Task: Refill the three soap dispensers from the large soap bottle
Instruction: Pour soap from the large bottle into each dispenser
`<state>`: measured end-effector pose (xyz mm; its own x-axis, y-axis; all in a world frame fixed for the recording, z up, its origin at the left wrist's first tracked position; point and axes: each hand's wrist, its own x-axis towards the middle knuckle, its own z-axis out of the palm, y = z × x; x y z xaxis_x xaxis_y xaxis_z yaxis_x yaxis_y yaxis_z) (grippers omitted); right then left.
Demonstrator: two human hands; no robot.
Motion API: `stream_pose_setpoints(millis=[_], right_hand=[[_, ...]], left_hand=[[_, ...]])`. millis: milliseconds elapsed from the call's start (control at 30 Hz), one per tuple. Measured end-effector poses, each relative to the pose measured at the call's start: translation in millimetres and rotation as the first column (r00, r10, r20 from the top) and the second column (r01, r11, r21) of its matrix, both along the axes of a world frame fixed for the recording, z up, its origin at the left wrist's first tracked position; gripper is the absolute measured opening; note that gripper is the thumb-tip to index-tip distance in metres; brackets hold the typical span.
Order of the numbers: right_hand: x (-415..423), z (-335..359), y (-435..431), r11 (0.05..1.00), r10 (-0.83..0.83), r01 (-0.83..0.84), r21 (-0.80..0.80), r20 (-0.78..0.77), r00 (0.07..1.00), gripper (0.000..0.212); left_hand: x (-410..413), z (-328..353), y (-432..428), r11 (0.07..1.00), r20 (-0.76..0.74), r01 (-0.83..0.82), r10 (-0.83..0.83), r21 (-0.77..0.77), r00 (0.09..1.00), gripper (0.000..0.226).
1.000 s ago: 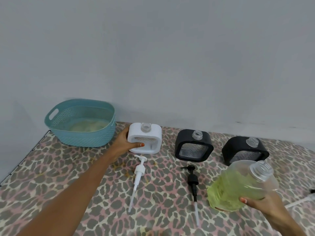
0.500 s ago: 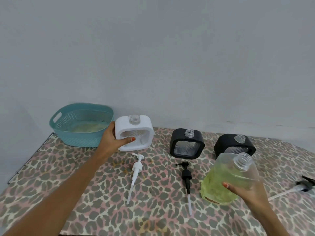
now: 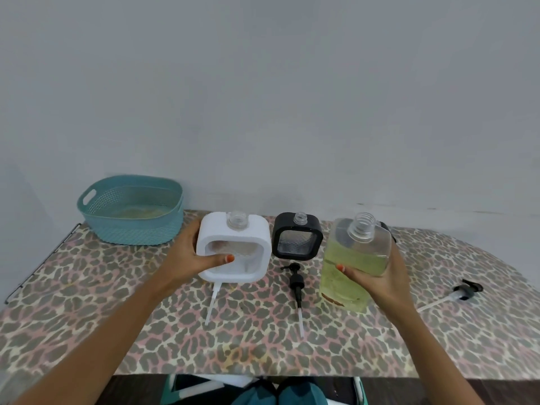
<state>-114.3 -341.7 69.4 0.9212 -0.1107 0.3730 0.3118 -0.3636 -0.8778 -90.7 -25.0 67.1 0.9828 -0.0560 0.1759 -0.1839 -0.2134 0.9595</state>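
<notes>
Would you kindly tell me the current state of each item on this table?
White dispenser: uncapped, held by left hand.
Large soap bottle: uncapped, partly full, held by right hand.
Black dispenser: uncapped, standing on the table.
White pump: detached, lying flat.
Black pump: detached, lying flat.
Teal basket: upright.

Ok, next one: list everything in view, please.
large soap bottle: 1, clear, yellow-green soap, uncapped, right of centre
white dispenser: 1, white, uncapped, held up left of centre
black dispenser: 1, black, uncapped, standing at centre
second black dispenser: 1, black, mostly hidden behind large soap bottle
white pump: 1, white, lying under white dispenser
black pump: 1, black, lying before black dispenser
third pump: 1, black head, white tube, far right
basket: 1, teal, back left
tablecloth: 1, leopard print, under everything
left hand: 1, grips white dispenser
right hand: 1, grips large soap bottle
</notes>
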Motion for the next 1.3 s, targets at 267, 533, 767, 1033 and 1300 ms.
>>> stream_pose_setpoints(millis=[267,533,767,1033,1300], right_hand=[[0.4,19.6,24.5,0.973,0.041,-0.001,-0.233,0.168,0.985,0.068],[11.5,25.9,47.9,0.891,0.132,-0.015,-0.454,0.226,0.965,0.075],[19.5,23.7,60.1,0.826,0.181,0.001,-0.563,0.268,0.946,0.066],[25.2,26.9,65.2,0.705,0.258,0.130,-0.697,0.424,0.868,0.059],[32.6,28.5,61.0,0.634,0.271,0.212,-0.744,0.471,0.839,0.051]], left_hand=[[-26.2,2.4,2.5,0.994,0.040,0.106,-0.105,-0.012,0.994,0.080],[-34.8,-3.1,12.3,0.986,0.031,0.169,-0.169,0.000,0.985,0.068],[-32.6,-8.2,17.2,0.978,0.060,0.203,-0.205,0.040,0.977,0.074],[-29.1,-12.5,15.7,0.976,0.044,0.213,-0.214,0.036,0.976,0.073],[-26.7,-16.3,10.6,0.977,0.043,0.211,-0.213,0.041,0.976,0.080]])
